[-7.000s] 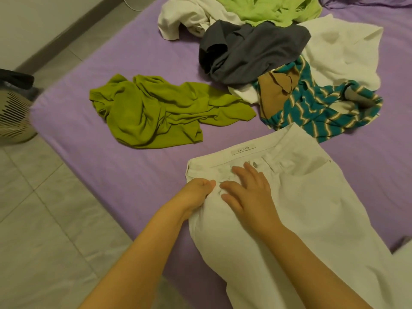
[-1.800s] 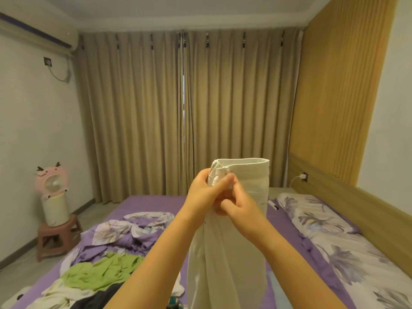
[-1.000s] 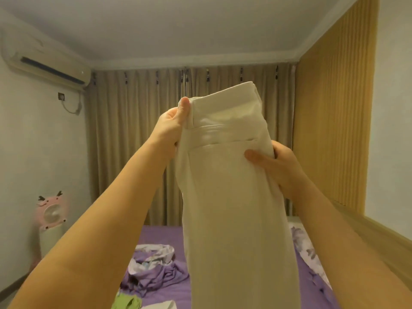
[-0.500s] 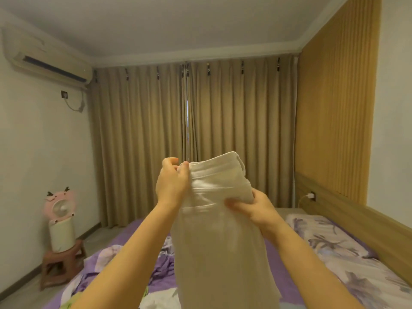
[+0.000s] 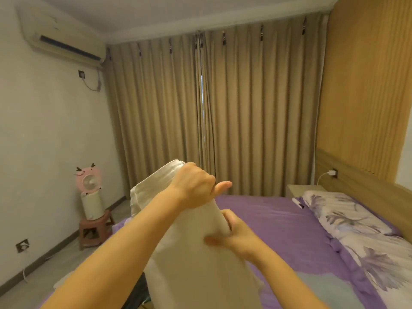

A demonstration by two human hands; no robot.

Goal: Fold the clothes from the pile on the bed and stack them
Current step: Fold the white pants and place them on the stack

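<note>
Head view showed you holding the white trousers (image 5: 191, 253) up in the air over the near part of the bed (image 5: 278, 221), with the cloth hanging down out of the bottom of the picture. Your left hand (image 5: 196, 186) was clenched round the top of the trousers, at what looked like the waistband, its fingers curled into the cloth and its thumb sticking out to the right. Your right hand (image 5: 236, 235) sat lower, at the right edge of the cloth, pinching it with the thumb lying across the front and the fingers tucked behind. The upper end of the trousers leaned toward the left, and a fold of it bulged out past your left forearm. Below your left arm, at the near edge of the bed, a scrap of dark clothing (image 5: 138, 293) showed, too hidden to tell what it was. The bed wore a purple sheet, and a flowered pillow (image 5: 343, 208) lay along its right side against the wooden headboard (image 5: 365, 186). A small white object, too small to make out, lay by the pillow at the far right corner of the bed. Tan curtains (image 5: 245, 112) hung closed behind the bed. By the left wall, a pink fan (image 5: 89, 192) stood on a small brown stool (image 5: 94, 228), and an air conditioner (image 5: 60, 41) was mounted high up.
</note>
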